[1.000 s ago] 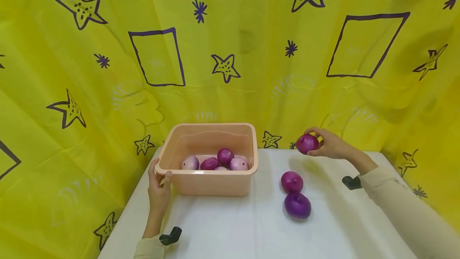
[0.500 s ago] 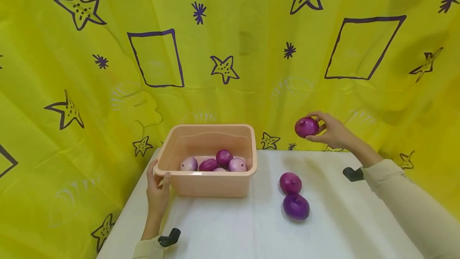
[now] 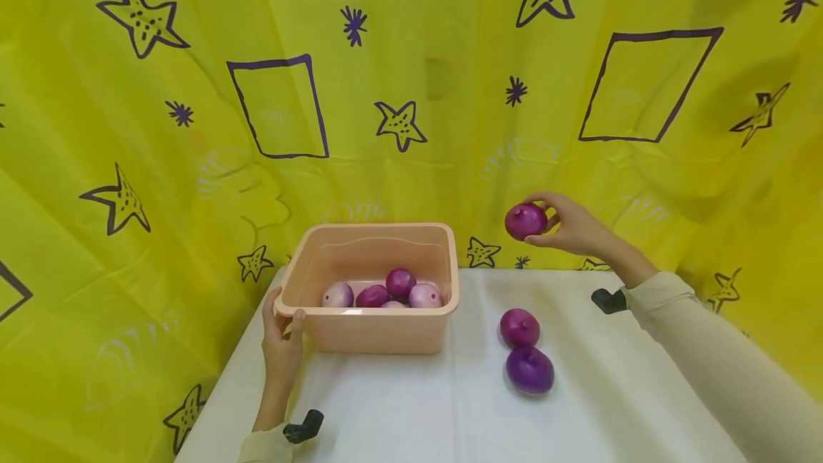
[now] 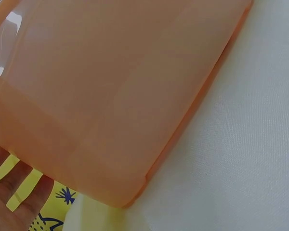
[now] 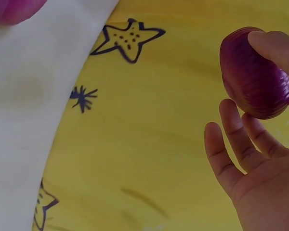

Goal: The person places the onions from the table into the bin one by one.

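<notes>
Two glossy, rounded, purple-toned onions sit touching on the white tablecloth, lower right of centre. At lower left, the left hand grips the near left corner of a peach plastic tub; its wall probably flexes a little, making the rim the stiffer hold. Pale and magenta onions lie inside. Farther back, right of centre, the right hand pinches a round magenta onion aloft: likely firm, light and slick, best held round its widest part.

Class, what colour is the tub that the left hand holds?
The tub is pale peach, best seen in the head view.
</notes>
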Demonstrator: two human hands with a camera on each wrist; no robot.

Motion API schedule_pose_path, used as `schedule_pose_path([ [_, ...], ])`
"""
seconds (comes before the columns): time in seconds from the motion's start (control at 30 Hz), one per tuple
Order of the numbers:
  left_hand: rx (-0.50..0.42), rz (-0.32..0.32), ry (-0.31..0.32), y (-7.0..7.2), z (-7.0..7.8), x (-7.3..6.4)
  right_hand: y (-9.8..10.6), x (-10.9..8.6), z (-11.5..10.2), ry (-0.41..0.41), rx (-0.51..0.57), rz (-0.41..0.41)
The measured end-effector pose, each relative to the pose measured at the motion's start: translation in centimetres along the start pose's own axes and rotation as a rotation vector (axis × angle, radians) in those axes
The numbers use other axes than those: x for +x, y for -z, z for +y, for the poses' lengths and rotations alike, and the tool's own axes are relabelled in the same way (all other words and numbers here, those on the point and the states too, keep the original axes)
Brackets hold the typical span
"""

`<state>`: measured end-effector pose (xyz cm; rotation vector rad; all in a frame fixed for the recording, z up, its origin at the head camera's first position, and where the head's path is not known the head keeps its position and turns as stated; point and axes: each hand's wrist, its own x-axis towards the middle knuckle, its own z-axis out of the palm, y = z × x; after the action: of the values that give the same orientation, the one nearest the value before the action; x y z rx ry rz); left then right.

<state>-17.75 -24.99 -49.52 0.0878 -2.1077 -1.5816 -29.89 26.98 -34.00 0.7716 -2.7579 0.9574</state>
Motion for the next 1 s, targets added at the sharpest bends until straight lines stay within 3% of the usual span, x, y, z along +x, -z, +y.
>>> schedule_pose_path([
  [0.4, -0.014, -0.002, 0.002, -0.1, 0.1, -0.1, -3.3, 5.2, -4.7, 0.124, 0.033, -0.052],
  [0.53, -0.003, -0.006, 0.011, -0.1, 2.0, -0.7, -4.6, 6.9, -6.5, 0.164, 0.057, -0.080],
  [0.67, 0.004, -0.008, 0.003, -0.1, 1.7, -0.6, -6.0, 8.4, -8.3, 0.181, 0.082, -0.111],
  [0.77, -0.003, -0.005, -0.010, -0.1, 0.0, -0.2, -7.0, 9.4, -9.7, 0.185, 0.084, -0.133],
  [1.0, 0.000, -0.007, 0.006, -0.1, 0.1, -0.1, -8.9, 11.1, -12.2, 0.225, 0.111, -0.185],
])
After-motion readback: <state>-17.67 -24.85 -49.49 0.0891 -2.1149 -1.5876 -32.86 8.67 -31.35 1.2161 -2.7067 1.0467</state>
